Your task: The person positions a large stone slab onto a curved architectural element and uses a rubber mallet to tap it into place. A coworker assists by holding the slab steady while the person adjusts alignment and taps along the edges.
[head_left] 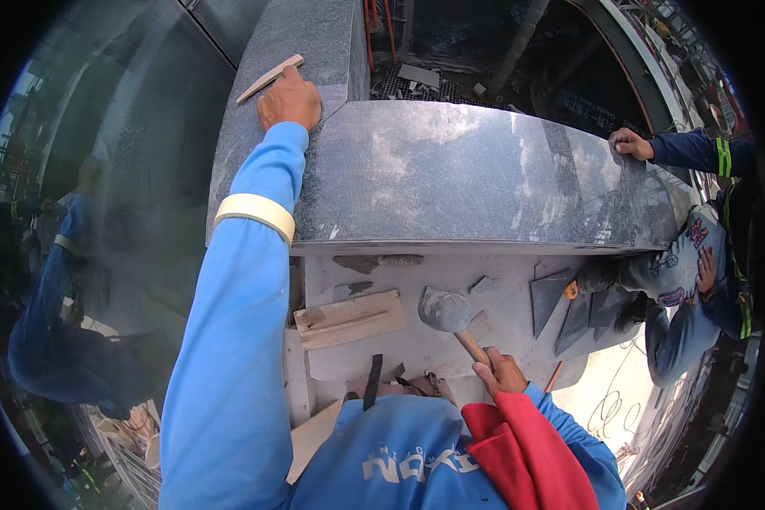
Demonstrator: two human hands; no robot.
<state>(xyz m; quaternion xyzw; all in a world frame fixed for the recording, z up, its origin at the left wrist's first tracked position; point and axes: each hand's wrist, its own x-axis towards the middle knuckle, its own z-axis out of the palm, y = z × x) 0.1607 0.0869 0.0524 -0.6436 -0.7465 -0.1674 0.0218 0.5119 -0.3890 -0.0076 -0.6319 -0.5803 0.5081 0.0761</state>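
Note:
My left hand (289, 100) is up on the grey speckled stone slab at the upper left, its fingers closed on a thin pale wooden strip (259, 83) lying across the stone near a seam between two slabs. The wide stone slab (450, 178) stretches to the right below that seam. My right hand (499, 372), low in the middle, grips the wooden handle of a rubber mallet (444, 308), whose grey-smeared head is over the pale surface beneath the slab's front edge.
A co-worker's hand (633, 144) holds the slab's right end; the co-worker's legs (667, 340) are beside it. Stone offcuts (548, 302) and a wooden board (350, 319) lie below. A glass panel (110, 212) rises on the left; a dark recess (493, 59) lies behind.

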